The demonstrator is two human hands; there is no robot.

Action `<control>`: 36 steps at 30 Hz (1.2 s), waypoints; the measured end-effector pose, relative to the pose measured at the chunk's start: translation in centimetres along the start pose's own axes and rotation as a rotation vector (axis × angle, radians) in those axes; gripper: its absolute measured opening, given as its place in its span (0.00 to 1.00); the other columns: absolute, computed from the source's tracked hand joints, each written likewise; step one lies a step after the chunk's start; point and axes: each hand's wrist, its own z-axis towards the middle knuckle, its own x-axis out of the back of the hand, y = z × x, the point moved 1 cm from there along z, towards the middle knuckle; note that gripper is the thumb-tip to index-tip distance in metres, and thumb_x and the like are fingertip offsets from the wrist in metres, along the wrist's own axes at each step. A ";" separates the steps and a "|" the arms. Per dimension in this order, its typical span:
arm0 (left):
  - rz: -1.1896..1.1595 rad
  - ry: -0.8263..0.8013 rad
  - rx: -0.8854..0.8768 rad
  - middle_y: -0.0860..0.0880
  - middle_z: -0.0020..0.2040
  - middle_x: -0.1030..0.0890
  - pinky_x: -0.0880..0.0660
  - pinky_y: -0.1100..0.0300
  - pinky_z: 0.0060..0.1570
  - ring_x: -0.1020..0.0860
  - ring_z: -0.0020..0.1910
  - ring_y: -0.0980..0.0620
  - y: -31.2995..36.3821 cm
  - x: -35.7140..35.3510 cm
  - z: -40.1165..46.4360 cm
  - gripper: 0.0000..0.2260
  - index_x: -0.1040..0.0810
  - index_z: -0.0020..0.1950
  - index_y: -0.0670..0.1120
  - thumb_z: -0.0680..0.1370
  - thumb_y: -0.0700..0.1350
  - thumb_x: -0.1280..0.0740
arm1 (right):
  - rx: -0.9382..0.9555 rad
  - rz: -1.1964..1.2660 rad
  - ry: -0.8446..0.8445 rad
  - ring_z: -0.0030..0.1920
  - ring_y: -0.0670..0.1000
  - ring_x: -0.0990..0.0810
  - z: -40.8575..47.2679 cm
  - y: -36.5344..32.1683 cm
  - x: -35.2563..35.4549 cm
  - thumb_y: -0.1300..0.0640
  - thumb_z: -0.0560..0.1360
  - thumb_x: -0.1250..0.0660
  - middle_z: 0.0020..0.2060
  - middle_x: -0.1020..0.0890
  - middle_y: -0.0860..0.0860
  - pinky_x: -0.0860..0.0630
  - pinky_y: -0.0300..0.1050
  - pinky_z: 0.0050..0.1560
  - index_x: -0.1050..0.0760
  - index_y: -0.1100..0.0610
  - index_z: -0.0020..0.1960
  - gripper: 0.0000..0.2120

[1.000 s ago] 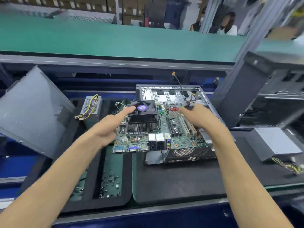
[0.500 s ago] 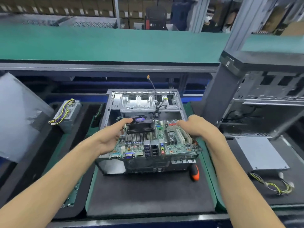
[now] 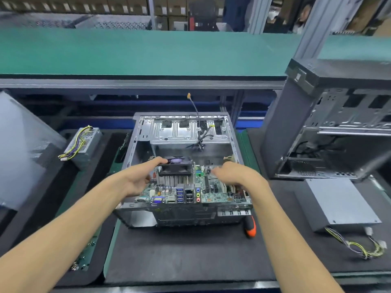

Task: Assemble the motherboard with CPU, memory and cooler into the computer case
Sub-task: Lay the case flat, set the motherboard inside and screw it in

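- The motherboard [image 3: 186, 192], with its cooler [image 3: 175, 169] on top, now hangs inside the open computer case [image 3: 135, 144]; a second ago it was held over the case's left edge, partly above the tray at 9 o'clock
- Its port block sits just above the case's near wall at 6 o'clock, tilted, and is not yet seated by the look of it
- The left hand [image 3: 140, 180] grips the board's left edge, fingers curled over toward the cooler fan, thumb underneath
- The right hand [image 3: 234, 174] holds the board's right side near the slots, fingers curled down over it
- The move has carried the board to the right and lined it up with the case, so the carrying part looks done; lowering the ports into the rear cutout is the likely next need
- A loose cable [image 3: 196, 121] rises from the drive bay at 12 o'clock and could snag the cooler
- A screwdriver [image 3: 250, 227] with an orange handle lies on the mat at 5 o'clock from the case, touching or just beside its corner
- A power supply [image 3: 84, 142] lies at 10 o'clock, a second one [image 3: 340, 204] at 3 o'clock
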 end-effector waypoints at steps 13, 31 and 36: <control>-0.030 -0.157 -0.062 0.41 0.73 0.37 0.55 0.46 0.76 0.33 0.70 0.42 0.0 0.5 4.4 0.48 0.43 0.79 0.54 0.63 0.62 0.27 | -0.171 0.113 0.076 0.68 0.61 0.27 2.2 -2.1 -0.7 0.63 0.85 0.55 0.72 0.29 0.64 0.31 0.50 0.62 0.35 0.69 0.73 0.21; -0.187 -0.201 0.000 0.48 0.82 0.51 0.52 0.41 0.75 0.51 0.80 0.46 -0.5 -0.8 7.4 0.42 0.41 0.79 0.52 0.69 0.56 0.24 | -0.359 0.246 0.198 0.72 0.63 0.31 8.8 0.4 -3.7 0.48 0.80 0.41 0.73 0.32 0.63 0.33 0.56 0.70 0.43 0.60 0.79 0.31; -0.135 -0.202 -0.004 0.47 0.82 0.50 0.57 0.38 0.76 0.53 0.80 0.45 0.0 -0.4 8.0 0.46 0.36 0.76 0.50 0.61 0.53 0.21 | -0.407 0.171 0.015 0.78 0.65 0.42 9.4 -0.2 -3.7 0.46 0.86 0.52 0.81 0.52 0.63 0.42 0.58 0.76 0.69 0.60 0.80 0.35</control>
